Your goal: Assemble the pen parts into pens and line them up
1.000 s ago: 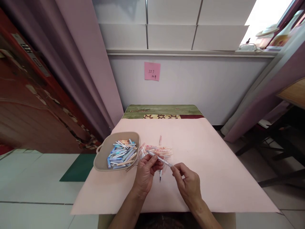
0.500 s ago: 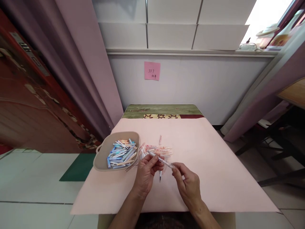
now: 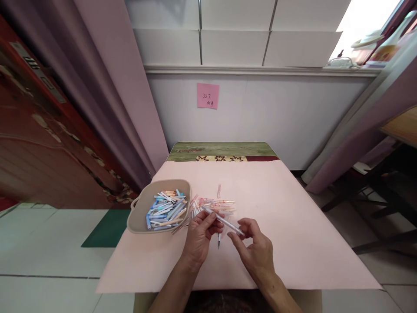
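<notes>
My left hand (image 3: 203, 230) pinches a slim, pale, clear-looking pen (image 3: 230, 225) between thumb and fingers. The pen slants down to the right across the front of the pile. Around its lower right end, the thumb and fingers of my right hand (image 3: 256, 245) stand apart, holding nothing that I can see. Behind the pen lies a pile of pink and pale pens (image 3: 216, 202), partly hidden by my left hand. One dark-tipped pen (image 3: 219, 241) points toward me below the held pen. A short pink patterned piece (image 3: 219, 190) lies alone farther back.
At the left of the pink-covered table (image 3: 286, 208) stands a beige basket (image 3: 138, 219) filled with many blue, white and peach pens (image 3: 166, 211). A few thin sticks lie by its right side. A wall with a pink note (image 3: 207, 95) rises behind the table.
My right hand's fingers have come apart and let go of the pen's lower end, which now shows between them. My left hand keeps its hold in about the same place.
</notes>
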Available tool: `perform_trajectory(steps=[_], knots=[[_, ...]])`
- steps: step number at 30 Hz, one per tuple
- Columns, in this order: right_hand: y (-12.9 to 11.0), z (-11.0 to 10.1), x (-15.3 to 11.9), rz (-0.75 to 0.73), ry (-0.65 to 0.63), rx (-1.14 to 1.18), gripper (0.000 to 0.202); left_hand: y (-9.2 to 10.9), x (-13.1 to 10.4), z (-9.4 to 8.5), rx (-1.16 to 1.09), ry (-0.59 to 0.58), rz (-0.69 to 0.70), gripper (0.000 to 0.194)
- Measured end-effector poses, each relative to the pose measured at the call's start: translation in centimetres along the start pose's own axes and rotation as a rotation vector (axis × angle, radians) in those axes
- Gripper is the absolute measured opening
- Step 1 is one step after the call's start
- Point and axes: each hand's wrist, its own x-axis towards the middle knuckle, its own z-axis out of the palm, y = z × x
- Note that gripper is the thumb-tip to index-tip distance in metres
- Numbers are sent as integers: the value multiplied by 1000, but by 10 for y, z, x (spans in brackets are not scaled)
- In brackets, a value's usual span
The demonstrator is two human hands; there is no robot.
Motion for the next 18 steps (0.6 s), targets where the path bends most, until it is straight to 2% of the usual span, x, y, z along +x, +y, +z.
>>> perform_trajectory(steps=[2, 6, 12, 18], knots=[[1, 1, 0, 13, -29, -2, 24, -1, 0, 0, 3, -6, 0, 21], [4, 1, -1, 43, -111, 32, 35, -1, 0, 0, 4, -26, -5, 19], [2, 1, 0, 9, -35, -4, 26, -2, 0, 0, 15, -30, -4, 17], [6, 4, -1, 35, -142, -35, 34, -6, 1, 0, 30, -39, 0, 17]])
